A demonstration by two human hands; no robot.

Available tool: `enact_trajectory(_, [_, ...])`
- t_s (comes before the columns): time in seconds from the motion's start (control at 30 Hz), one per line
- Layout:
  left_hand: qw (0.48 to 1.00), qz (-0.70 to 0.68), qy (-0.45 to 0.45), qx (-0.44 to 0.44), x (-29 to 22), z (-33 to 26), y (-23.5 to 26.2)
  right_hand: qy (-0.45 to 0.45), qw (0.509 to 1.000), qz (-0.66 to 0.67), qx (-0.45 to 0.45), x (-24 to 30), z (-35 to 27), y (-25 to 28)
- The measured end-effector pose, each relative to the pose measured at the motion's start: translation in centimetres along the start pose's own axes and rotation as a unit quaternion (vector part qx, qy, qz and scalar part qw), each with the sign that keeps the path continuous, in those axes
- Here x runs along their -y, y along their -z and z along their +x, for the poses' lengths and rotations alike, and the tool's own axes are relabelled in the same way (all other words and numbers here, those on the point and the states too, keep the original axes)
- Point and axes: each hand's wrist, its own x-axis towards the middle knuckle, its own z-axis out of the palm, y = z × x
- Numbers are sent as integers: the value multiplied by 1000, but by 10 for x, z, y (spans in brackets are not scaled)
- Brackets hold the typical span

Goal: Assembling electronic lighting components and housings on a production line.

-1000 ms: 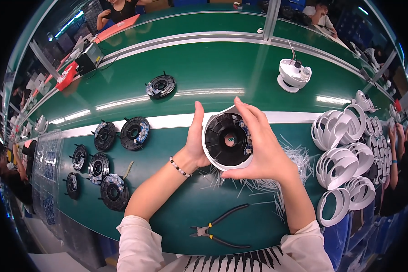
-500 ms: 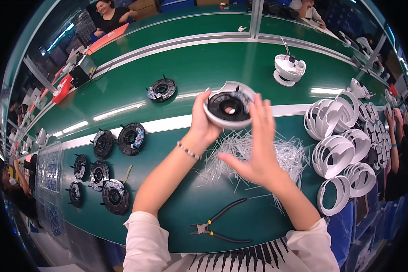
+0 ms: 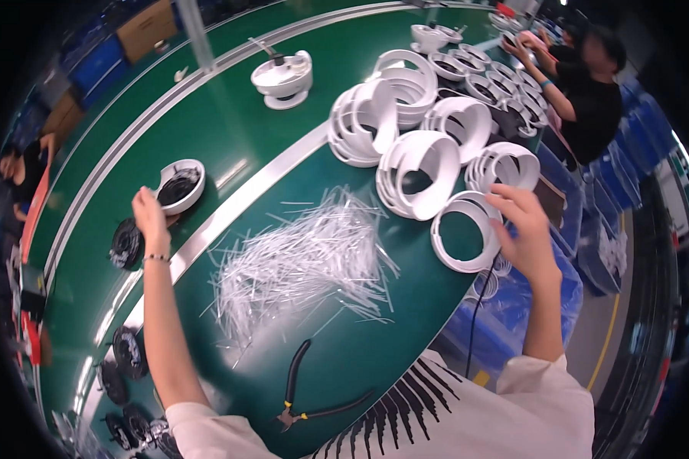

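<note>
My left hand [image 3: 151,216] is closed on the edge of a white round housing [image 3: 194,197] with a black disc part [image 3: 177,185] inside it. This housing is at the left, over the far side of the white strip, and part of the grip is hidden behind the fingers. My right hand [image 3: 530,233] is at the right with its fingers apart, beside the nearest white ring [image 3: 439,243]. Whether its fingertips touch that ring is hard to tell. More white rings [image 3: 394,191] stand in stacks just beyond.
A heap of clear plastic strips [image 3: 306,260] covers the middle of the green bench. Cutting pliers [image 3: 289,394] lie open near the front edge. Black disc parts [image 3: 130,352] sit at the left, a white assembly [image 3: 282,80] at the back. A co-worker [image 3: 589,99] works at the far right.
The view has swung to the right. My right hand has come off the white housing and moved over to the white rings. My left hand has carried the housing toward the black discs.
</note>
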Motion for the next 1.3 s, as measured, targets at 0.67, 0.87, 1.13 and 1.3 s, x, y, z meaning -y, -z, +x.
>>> enact_trajectory(0.67, [870,489,57,-3,-15,42,88,97,989,71,-86,70,15,29])
enact_trajectory(0.87, [931,344,-96,-72,-1,6,98,140,917,352,125,182,1,-85])
enact_trajectory(1.13, [915,-388,97,49,-29,-74,111,261,905,291,171,217,7,-101])
enact_trajectory(1.3, [857,-504,90,58,-42,-86,102,358,845,193,347,245,1,-79])
